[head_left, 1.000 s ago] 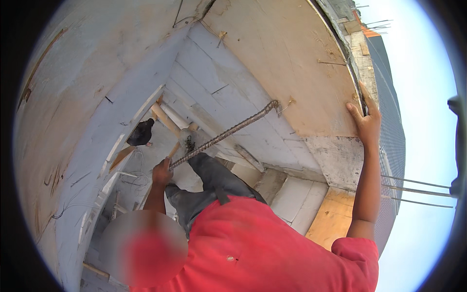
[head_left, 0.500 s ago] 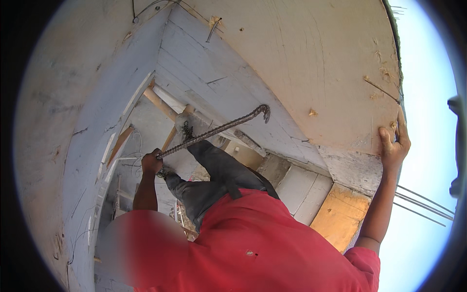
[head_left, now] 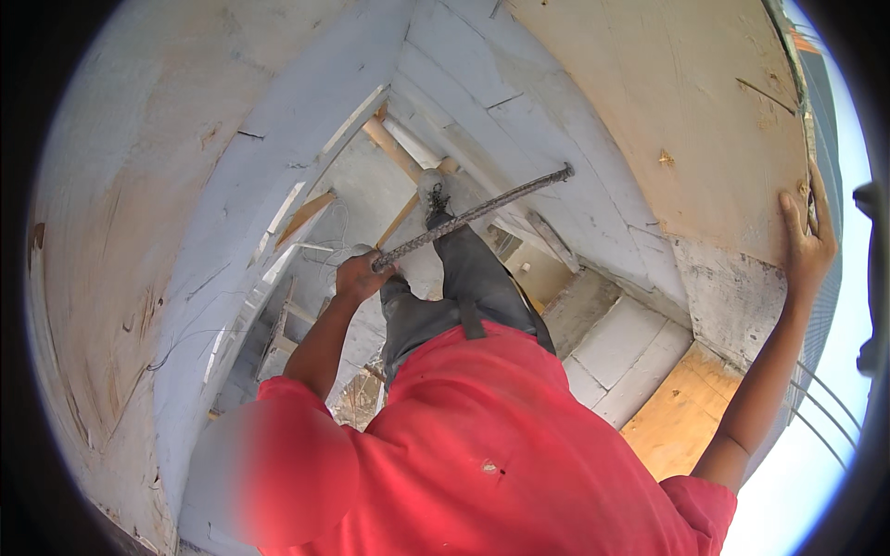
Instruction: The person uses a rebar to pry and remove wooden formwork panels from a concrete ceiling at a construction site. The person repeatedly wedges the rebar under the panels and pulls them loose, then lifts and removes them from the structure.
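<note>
My left hand (head_left: pixel 360 276) is closed round the lower end of a rebar pry bar (head_left: pixel 477 210), a ribbed steel rod. The bar slants up to the right across the gap between the boards, over my legs. Its bent tip now shows only as a short knob, near the grey-blue board wall (head_left: pixel 565 120). At the far right, my right hand (head_left: pixel 808 248) grips the edge of a plywood panel (head_left: pixel 705 111), thumb on the face and fingers at the rim.
A nail (head_left: pixel 765 95) sticks out of the panel above my right hand. Wooden props (head_left: pixel 394 153) stand below, near my feet. An orange-brown board (head_left: pixel 681 398) lies at the lower right. Thin steel rods (head_left: pixel 823 422) jut out beyond the panel. Another large panel (head_left: pixel 120 232) rises on the left.
The view has shifted, and the scene sits differently in it. The bar has turned in my left hand, so its hook no longer shows in profile. My right hand keeps the panel edge.
</note>
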Available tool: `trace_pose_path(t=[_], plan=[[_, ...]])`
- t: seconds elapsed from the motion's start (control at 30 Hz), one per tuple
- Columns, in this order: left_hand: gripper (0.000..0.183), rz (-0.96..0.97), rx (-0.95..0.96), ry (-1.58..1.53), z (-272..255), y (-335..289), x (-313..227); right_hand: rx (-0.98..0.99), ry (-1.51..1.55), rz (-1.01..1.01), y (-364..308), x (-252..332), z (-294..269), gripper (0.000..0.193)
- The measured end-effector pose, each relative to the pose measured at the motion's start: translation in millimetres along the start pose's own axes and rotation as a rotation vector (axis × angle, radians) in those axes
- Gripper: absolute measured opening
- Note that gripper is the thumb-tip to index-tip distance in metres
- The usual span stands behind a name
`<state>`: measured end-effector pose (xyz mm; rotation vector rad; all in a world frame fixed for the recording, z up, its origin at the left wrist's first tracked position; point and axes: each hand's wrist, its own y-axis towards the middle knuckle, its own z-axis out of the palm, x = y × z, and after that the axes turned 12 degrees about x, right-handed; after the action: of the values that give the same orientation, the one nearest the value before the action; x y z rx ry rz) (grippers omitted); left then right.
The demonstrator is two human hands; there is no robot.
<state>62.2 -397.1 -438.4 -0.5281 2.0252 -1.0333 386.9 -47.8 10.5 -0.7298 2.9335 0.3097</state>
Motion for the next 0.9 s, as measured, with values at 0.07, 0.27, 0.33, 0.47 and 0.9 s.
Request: trace_pose_path(t=[0.07, 0.27, 0.33, 0.47, 0.9], plan=[[0.072, -0.015, 0.009, 0.022, -9.2, -17.6, -8.4, 0.034, 0.011, 0.097, 0.4, 4.5, -0.8, 0.059], [0.079, -0.110, -0.073, 0.025, -20.5, -82.9, -12.0, 0.017, 0.042, 0.050, -0.5, 15.8, -7.0, 0.058], [0.079, -0.131, -0.119, -0.022, -26.4, -97.6, -9.9, 0.010, 0.065, 0.027, -0.7, 17.5, -7.9, 0.058], [0.076, -0.127, -0.237, -0.156, -40.7, -116.2, -14.6, 0.001, 0.127, 0.002, -0.7, 17.2, -8.2, 0.058], [0.071, -0.221, -0.538, -0.121, -88.3, -177.5, -18.6, -0.024, 0.145, 0.000, -3.4, 23.5, -15.4, 0.060]])
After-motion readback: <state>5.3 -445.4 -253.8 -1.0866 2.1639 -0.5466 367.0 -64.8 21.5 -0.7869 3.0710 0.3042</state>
